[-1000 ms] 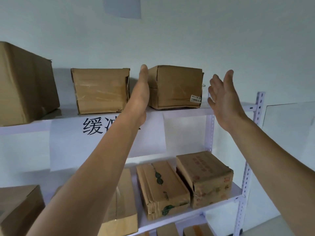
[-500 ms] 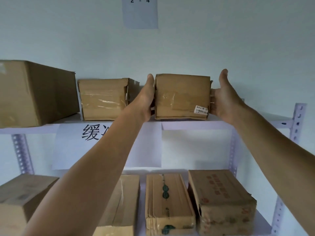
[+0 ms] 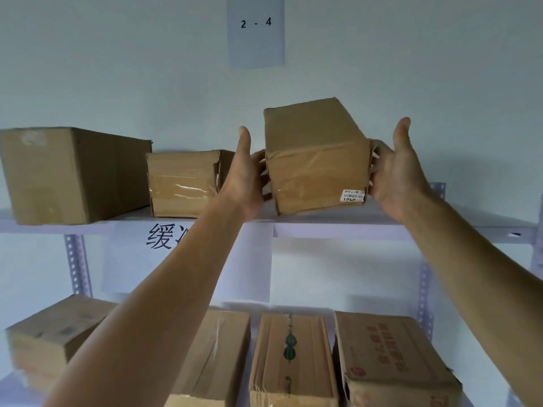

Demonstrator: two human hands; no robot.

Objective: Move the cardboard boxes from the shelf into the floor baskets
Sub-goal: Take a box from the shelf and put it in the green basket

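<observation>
Item: cardboard box (image 3: 317, 168), taped, white label at its lower right corner. Position: tilted at the front edge of the top shelf (image 3: 338, 227); contact with the shelf cannot be told. Left hand (image 3: 245, 177) grips its left side and right hand (image 3: 395, 171) its right side, thumbs raised. To its left: small box (image 3: 182, 183), large box (image 3: 67, 174).

White metal shelf (image 3: 352, 227) with two boards of cardboard boxes

On the upper board a large box (image 3: 58, 174) stands at the left with a taped box (image 3: 182, 183) just beside it. A tilted box (image 3: 317, 168) is over the board further right; whether it touches the board cannot be told. A paper sign (image 3: 255, 259) hangs from the front edge. The lower board (image 3: 11, 392) carries four boxes in a row: a left box (image 3: 50, 339), a half-hidden box (image 3: 217, 356), a green-marked box (image 3: 291, 356) and a red-printed box (image 3: 390, 356).
</observation>
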